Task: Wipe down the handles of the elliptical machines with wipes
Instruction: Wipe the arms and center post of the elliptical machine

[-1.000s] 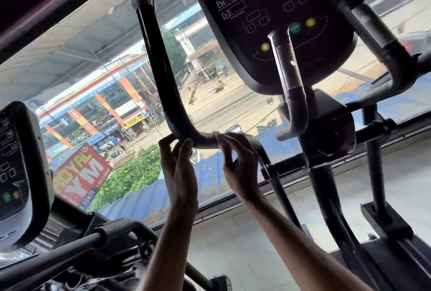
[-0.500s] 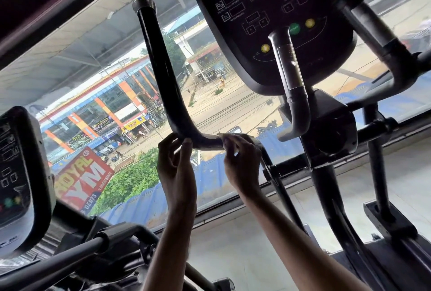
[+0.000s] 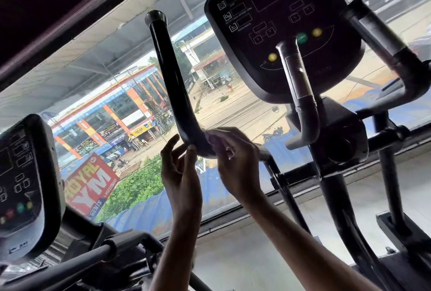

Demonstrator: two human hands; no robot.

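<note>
Two consoles [image 3: 279,29] [image 3: 25,174], two hands [image 3: 179,174] [image 3: 235,164].

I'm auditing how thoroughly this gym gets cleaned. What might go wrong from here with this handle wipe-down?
1. The left hand and right hand are both at the bend of the tall handle; its long stretch up to the cap may get skipped.
2. No hand is on the short inner grip before the console; it may be missed.
3. Whether the fingertips hold anything is unclear; bare fingers would clean little.
</note>
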